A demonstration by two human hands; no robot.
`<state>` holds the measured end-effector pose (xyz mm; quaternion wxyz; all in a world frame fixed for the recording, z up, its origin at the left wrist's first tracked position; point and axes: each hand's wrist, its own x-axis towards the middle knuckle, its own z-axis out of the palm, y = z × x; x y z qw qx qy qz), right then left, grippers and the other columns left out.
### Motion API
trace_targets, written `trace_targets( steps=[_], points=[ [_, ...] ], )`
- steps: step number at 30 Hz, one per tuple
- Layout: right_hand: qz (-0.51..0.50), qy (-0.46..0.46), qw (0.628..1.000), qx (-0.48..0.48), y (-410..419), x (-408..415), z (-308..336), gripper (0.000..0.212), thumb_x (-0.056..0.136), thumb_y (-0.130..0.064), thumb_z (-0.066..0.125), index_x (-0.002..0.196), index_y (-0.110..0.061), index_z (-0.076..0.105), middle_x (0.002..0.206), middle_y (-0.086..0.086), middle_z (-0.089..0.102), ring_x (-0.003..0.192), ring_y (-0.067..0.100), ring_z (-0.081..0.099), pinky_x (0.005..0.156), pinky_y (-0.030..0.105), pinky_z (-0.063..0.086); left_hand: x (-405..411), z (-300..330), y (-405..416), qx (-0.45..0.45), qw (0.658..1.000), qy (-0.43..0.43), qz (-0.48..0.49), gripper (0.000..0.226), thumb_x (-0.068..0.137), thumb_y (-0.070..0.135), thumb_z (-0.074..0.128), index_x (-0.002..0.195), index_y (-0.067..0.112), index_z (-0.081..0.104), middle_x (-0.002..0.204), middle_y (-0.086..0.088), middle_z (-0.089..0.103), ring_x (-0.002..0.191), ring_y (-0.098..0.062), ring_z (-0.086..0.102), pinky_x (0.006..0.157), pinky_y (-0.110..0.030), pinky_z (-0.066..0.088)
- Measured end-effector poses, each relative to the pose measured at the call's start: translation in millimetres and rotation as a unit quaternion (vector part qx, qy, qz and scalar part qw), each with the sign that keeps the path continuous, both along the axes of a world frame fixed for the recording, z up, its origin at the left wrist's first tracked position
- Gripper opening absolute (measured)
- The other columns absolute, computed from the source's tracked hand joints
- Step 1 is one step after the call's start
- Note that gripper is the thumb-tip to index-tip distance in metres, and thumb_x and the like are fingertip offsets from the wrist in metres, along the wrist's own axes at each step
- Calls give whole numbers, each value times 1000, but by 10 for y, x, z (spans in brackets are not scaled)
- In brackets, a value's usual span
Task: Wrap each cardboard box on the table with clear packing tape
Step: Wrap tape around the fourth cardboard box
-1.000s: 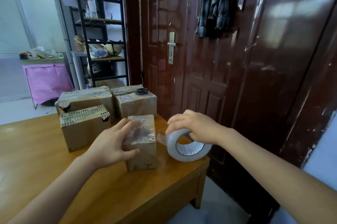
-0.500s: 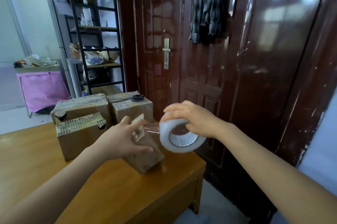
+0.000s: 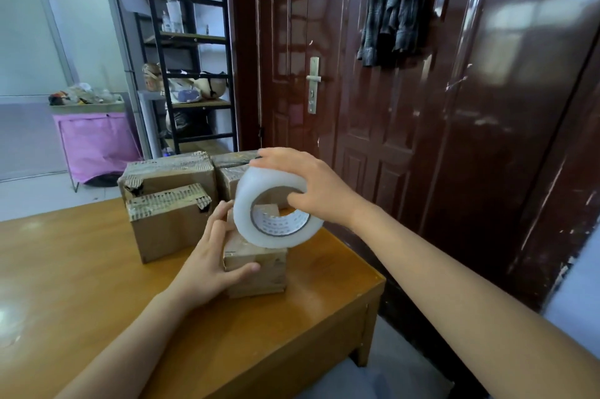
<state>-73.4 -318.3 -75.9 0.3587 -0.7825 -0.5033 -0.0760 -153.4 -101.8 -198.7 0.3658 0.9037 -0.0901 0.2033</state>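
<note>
1. Right hand (image 3: 319, 190): fingers curl over the tape roll (image 3: 276, 208), thumb inside its core, just above the small box (image 3: 256, 263).
2. Left hand (image 3: 211, 260) clasps that box's left side (thumb across the front).
3. Box sits on the wooden table (image 3: 97, 294), near three others.

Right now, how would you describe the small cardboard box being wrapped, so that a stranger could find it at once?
On the wooden table, four brown cardboard boxes stand near the dark red door. It is the small cardboard box nearest the camera, apart from the other three. Only it is gripped by the left hand, under the white tape roll.
</note>
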Motion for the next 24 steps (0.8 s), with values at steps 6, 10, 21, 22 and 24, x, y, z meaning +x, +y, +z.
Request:
trace_targets(
  steps=[6, 10, 21, 22, 24],
  points=[
    [4, 3, 1000, -13, -130, 51, -6, 83, 72, 16, 51, 131, -41, 47, 140, -21, 39, 128, -2, 36, 99, 9, 34, 8, 30, -1, -33, 999, 6, -8, 77, 59, 81, 67, 120, 47, 33, 145, 17, 40, 133, -17, 42, 107, -43, 43],
    [-27, -41, 990, -135, -316, 138, 81, 83, 75, 17, 48, 126, -48, 49, 144, -20, 39, 122, 9, 41, 103, 36, 38, 14, 4, 36, -33, 999, -12, -20, 77, 60, 80, 66, 121, 47, 34, 143, 34, 30, 140, -1, 28, 114, -34, 33],
    [-84, -31, 970, -225, -597, 147, -395, 78, 78, 19, 42, 121, -44, 60, 140, -24, 43, 112, 9, 38, 90, 41, 46, 21, 85, 94, 12, 1000, 14, 7, 96, 57, 85, 62, 131, 30, 39, 146, 15, 40, 134, -2, 36, 108, -27, 36],
    [-82, -31, 970, -226, -594, 148, -402, 78, 78, 19, 42, 121, -44, 60, 140, -24, 43, 112, 10, 39, 89, 41, 46, 30, 98, 108, 27, 999, 16, 7, 97, 57, 86, 62, 132, 31, 38, 146, 14, 40, 133, -3, 38, 108, -29, 38],
    [-83, -20, 971, -223, -607, 164, -406, 78, 78, 19, 42, 121, -44, 60, 140, -24, 43, 110, 9, 38, 90, 41, 45, 54, 117, 141, 47, 999, 19, 1, 96, 57, 87, 60, 133, 33, 36, 146, 11, 40, 131, -4, 40, 107, -32, 40]
  ],
)
